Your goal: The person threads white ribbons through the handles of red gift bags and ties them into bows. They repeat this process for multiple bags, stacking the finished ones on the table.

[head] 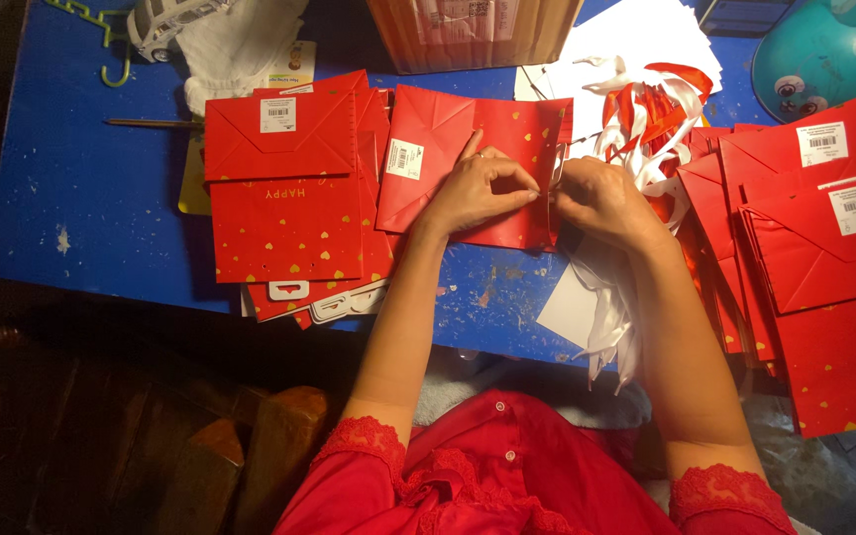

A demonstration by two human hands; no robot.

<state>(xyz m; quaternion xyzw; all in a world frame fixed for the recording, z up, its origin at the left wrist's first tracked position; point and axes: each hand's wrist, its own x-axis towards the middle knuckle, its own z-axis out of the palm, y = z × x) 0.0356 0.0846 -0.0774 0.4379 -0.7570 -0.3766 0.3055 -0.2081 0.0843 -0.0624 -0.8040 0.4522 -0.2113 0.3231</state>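
Pinching the right edge of a flat red gift bag (468,163) mid-table, left hand (473,188) and right hand (601,198) together. Both clamped on it; white and red ribbons (646,109) just beside. 2 stacks of red bags (289,198) flanking.

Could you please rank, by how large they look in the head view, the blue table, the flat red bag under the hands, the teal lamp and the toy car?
1. blue table
2. flat red bag
3. teal lamp, cropped by the frame, so its place is unsure
4. toy car, also cropped

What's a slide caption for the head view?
Both hands, left and right, pinch the edge of a flat red bag on a blue table, stacks either side.
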